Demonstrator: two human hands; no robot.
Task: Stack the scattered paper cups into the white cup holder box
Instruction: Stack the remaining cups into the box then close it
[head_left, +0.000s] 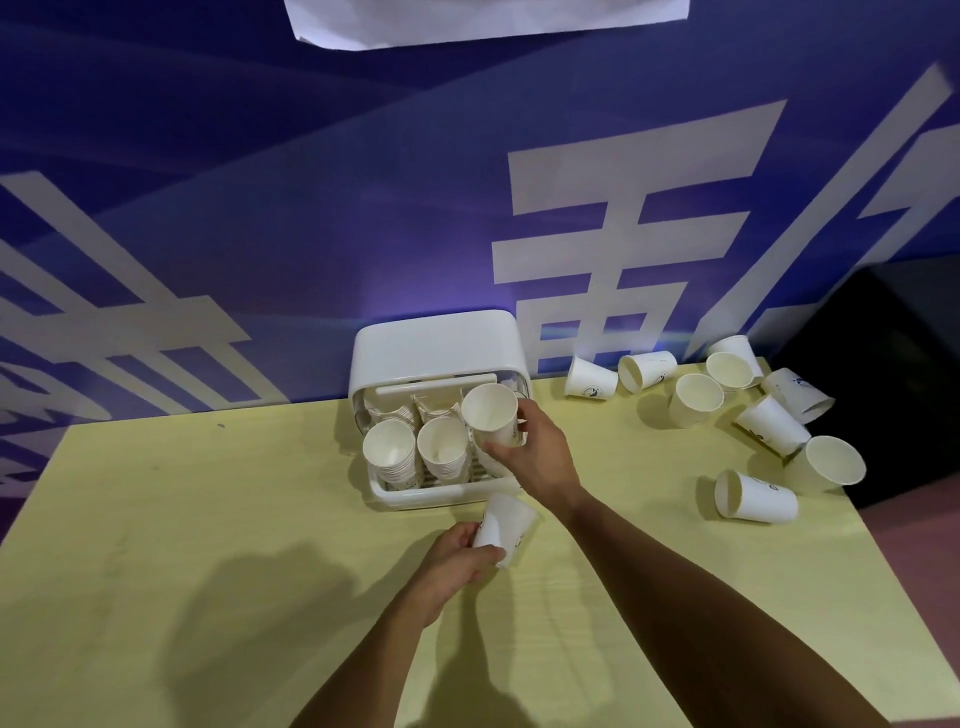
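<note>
The white cup holder box (436, 348) stands at the back of the table with its front open. Inside it are two stacks of white paper cups, a left stack (389, 449) and a middle stack (442, 447). My right hand (535, 452) grips a single paper cup (491, 413), mouth up, over the box's right slot. My left hand (457, 558) holds another paper cup (506, 525) just in front of the box, tilted with its base away from me. Several loose cups (696, 397) lie scattered at the right.
The pale yellow table (208, 519) runs along a blue wall with large white characters. Scattered cups reach the table's right edge, where one cup (834, 460) overhangs beside a dark object (893, 374). A white sheet (483, 21) hangs on the wall above.
</note>
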